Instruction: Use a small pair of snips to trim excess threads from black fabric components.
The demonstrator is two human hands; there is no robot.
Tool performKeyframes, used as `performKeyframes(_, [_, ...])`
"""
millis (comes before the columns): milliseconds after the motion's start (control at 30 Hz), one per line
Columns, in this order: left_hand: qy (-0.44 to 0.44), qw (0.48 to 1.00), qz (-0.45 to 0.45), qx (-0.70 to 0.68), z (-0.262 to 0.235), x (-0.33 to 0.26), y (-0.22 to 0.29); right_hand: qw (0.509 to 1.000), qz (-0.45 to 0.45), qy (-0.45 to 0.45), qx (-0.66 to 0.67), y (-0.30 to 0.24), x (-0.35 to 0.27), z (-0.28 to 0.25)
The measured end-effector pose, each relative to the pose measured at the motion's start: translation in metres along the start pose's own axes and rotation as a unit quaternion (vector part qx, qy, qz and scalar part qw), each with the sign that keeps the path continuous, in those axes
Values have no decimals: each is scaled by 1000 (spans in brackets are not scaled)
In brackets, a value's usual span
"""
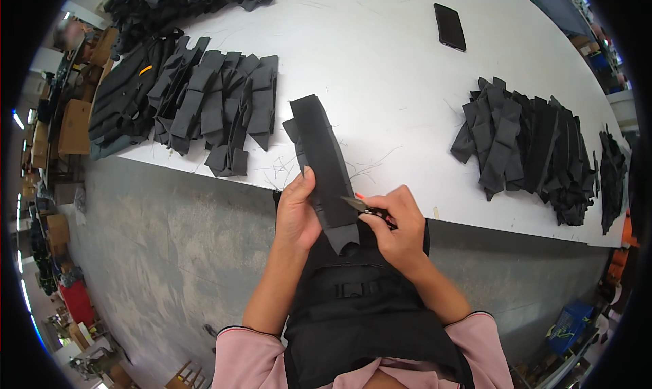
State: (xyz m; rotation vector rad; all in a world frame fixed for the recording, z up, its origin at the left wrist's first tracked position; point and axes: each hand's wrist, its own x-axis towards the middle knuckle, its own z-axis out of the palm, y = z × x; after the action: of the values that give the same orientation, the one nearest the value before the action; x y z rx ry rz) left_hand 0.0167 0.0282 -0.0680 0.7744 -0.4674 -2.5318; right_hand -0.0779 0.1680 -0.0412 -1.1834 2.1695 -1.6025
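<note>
My left hand (pixel 297 209) grips a long dark-grey fabric strip (pixel 322 161) by its left edge, with the thumb lying on top. The strip slants over the table's front edge, its lower end hanging above my black apron (pixel 367 280). In my right hand (pixel 397 226) is a small pair of thread snips (pixel 372 211), closed in by thumb and fingers. The blades point left and lie at the strip's right edge, near its lower end. Whether the blades touch the cloth I cannot tell. Loose dark threads (pixel 370 165) lie on the white table beside the strip.
On the white table (pixel 380 69), piles of grey fabric strips (pixel 227 97) lie to the left and more strips (pixel 523 144) to the right. A black bag-like piece (pixel 125 100) sits at the far left. A black phone (pixel 449 27) lies at the back right.
</note>
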Motion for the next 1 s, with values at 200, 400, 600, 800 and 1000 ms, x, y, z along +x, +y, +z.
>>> performKeyframes(200, [-3, 1000, -2, 19, -1, -1, 4, 914, 272, -82, 288, 26, -1, -5])
performKeyframes(400, [3, 1000, -16, 19, 2, -2, 5, 906, 253, -80, 330, 30, 2, -5])
performKeyframes(600, [20, 998, -20, 65, 8, -6, 7, 942, 184, -89, 267, 38, 3, -10])
performKeyframes(800, [27, 994, -27, 103, 4, -6, 9, 994, 51, -88, 50, 19, 13, -20])
performKeyframes(1000, [14, 994, -53, 94, 5, -5, 11, 993, -63, -69, -71, 17, 13, -22])
